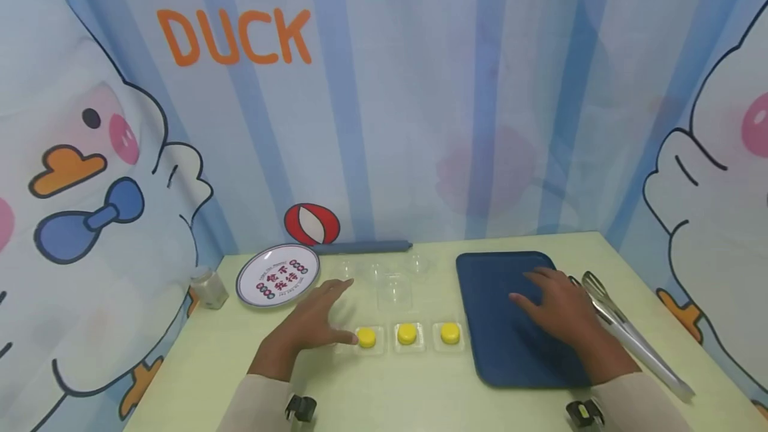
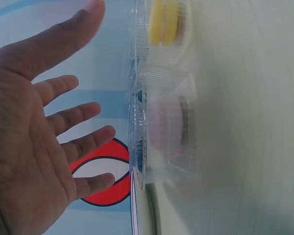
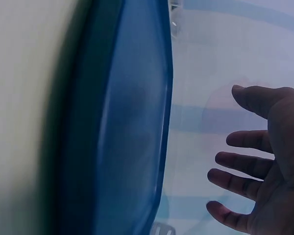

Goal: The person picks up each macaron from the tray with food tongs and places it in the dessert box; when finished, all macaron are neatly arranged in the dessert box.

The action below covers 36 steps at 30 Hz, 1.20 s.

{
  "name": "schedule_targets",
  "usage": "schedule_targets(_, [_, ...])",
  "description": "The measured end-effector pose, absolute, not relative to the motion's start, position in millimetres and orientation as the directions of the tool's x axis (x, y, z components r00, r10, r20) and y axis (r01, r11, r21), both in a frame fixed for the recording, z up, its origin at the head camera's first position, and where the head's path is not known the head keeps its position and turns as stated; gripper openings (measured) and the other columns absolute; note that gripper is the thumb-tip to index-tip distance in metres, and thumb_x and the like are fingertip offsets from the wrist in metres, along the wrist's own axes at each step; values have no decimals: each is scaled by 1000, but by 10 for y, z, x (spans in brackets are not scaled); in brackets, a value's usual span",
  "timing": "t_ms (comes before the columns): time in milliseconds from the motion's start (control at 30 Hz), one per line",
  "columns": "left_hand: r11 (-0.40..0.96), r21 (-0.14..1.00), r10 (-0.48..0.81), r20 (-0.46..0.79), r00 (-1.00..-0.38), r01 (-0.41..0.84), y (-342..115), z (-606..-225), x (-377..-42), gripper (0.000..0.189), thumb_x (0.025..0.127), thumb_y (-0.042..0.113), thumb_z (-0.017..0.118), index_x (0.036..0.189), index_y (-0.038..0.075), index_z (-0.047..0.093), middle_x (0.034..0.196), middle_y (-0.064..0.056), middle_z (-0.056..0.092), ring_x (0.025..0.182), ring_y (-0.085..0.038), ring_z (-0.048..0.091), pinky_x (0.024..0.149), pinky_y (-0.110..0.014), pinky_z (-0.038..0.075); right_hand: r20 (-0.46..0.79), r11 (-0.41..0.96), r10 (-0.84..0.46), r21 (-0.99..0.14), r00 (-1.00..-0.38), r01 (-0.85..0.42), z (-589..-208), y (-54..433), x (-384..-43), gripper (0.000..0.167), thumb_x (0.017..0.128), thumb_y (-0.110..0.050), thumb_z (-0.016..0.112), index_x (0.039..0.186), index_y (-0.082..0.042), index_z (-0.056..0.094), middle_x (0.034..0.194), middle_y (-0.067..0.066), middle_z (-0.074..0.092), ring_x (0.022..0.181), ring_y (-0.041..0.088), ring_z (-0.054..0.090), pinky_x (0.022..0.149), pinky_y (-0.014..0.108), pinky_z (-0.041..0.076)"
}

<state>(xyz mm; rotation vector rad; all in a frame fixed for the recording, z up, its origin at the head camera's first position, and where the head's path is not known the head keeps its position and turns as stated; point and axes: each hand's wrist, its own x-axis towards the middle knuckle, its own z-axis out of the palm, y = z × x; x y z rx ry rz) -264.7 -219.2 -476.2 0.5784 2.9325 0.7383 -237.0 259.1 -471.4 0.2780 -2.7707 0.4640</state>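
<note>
Head view, monitored remotely: on the desk (image 1: 384,395), I record the blue tray (image 1: 498,345) beneath the right hand (image 1: 558,309), long axis roughly 12 to 6 o'clock. Left hand (image 1: 315,319) is nearer the boxed yellow sweets (image 1: 407,333), whose row runs toward 3 o'clock from its thumb. Both hands' fingers are spread, gripping nothing.
</note>
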Motion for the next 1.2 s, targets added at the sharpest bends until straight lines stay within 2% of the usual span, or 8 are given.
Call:
schedule_targets(400, [812, 468, 394, 3, -919, 349, -2050, -4680, -2865, 98, 90, 57, 83, 171, 23, 39, 172, -13, 46, 159, -42, 43, 129, -68, 37, 280, 853, -250, -389, -927, -348, -4664, 2367, -2662, 55, 103, -37, 75, 141, 3, 69, 144, 31, 67, 134, 54, 62, 109, 70, 52])
schedule_targets(667, [797, 492, 407, -9, -913, 351, -1995, -4597, -3017, 90, 96, 53, 77, 171, 21, 38, 174, -15, 43, 164, -43, 36, 133, -68, 29, 238, 783, -312, -485, -920, -391, -4646, 2205, -2852, 56, 105, -38, 73, 143, 3, 67, 143, 27, 69, 133, 50, 65, 109, 66, 54])
schedule_targets(767, [792, 512, 397, -17, -918, 333, -1948, -4609, -3071, 88, 97, 53, 76, 171, 22, 39, 172, -14, 47, 164, -41, 36, 133, -67, 29, 201, 773, -327, -505, -923, -384, -4630, 2170, -2934, 56, 106, -38, 72, 145, 2, 67, 141, 25, 71, 129, 48, 68, 105, 64, 57])
schedule_targets(867, [778, 543, 379, -4, -925, 316, -1885, -4644, -3132, 85, 98, 52, 77, 169, 20, 42, 163, -14, 58, 158, -40, 45, 130, -66, 36, 162, 760, -333, -537, -929, -366, -4619, 2135, -3032, 55, 107, -38, 70, 146, 1, 66, 138, 24, 73, 124, 45, 71, 100, 60, 61])
schedule_targets(1033, [728, 588, 377, 84, -922, 351, -1764, -4676, -3248, 75, 100, 39, 79, 164, 12, 50, 144, -19, 69, 132, -38, 66, 114, -60, 55, 99, 699, -357, -631, -929, -336, -4626, 2024, -3182, 58, 108, -35, 70, 148, 7, 62, 146, 31, 66, 117, 42, 76, 92, 51, 66])
schedule_targets(1100, [720, 588, 383, 106, -918, 368, -1713, -4673, -3290, 72, 100, 35, 79, 162, 10, 52, 139, -20, 71, 124, -36, 69, 108, -57, 58, 61, 671, -370, -672, -927, -312, -4625, 1957, -3228, 60, 108, -33, 69, 150, 9, 59, 150, 34, 62, 112, 41, 78, 87, 47, 68])
schedule_targets(1200, [717, 593, 388, 98, -916, 367, -1636, -4654, -3346, 71, 100, 32, 79, 162, 8, 52, 136, -21, 72, 122, -37, 70, 107, -56, 59, 8, 660, -378, -699, -926, -275, -4621, 1851, -3297, 63, 109, -34, 68, 153, 9, 55, 150, 35, 61, 100, 37, 81, 82, 43, 68])
